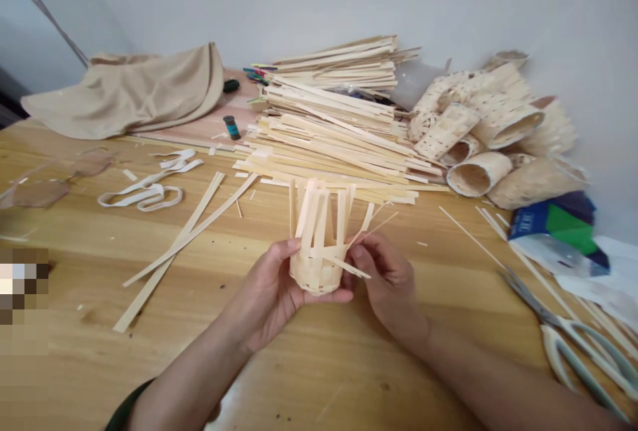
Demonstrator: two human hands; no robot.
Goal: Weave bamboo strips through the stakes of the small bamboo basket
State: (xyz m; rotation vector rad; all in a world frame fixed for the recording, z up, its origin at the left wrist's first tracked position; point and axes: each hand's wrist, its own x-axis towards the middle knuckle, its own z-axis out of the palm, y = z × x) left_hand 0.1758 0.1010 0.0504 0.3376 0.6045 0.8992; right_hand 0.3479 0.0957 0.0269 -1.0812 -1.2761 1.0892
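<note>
L fingers [285, 249] grip 1 bskt [314, 273] | R fingers [363, 259]: hold unclear | 2 crossed strips [176, 242]

Two hands [276, 275] [393, 278], two crossed strips [180, 240] (scissors [548, 317]: one).

The partly woven basket [317, 273], made of pale, flat strips, is held base down, just off the centre of the view toward 6 o'clock. Its lower wall is interlaced in a rounded checker weave; above this, separate upright strips [319, 218] project unwoven toward 12 o'clock, some leaning inward. At its 3 o'clock side, loose strip ends [353, 267] point toward 4 o'clock and thin strands [381, 224] toward 2 o'clock.
</note>
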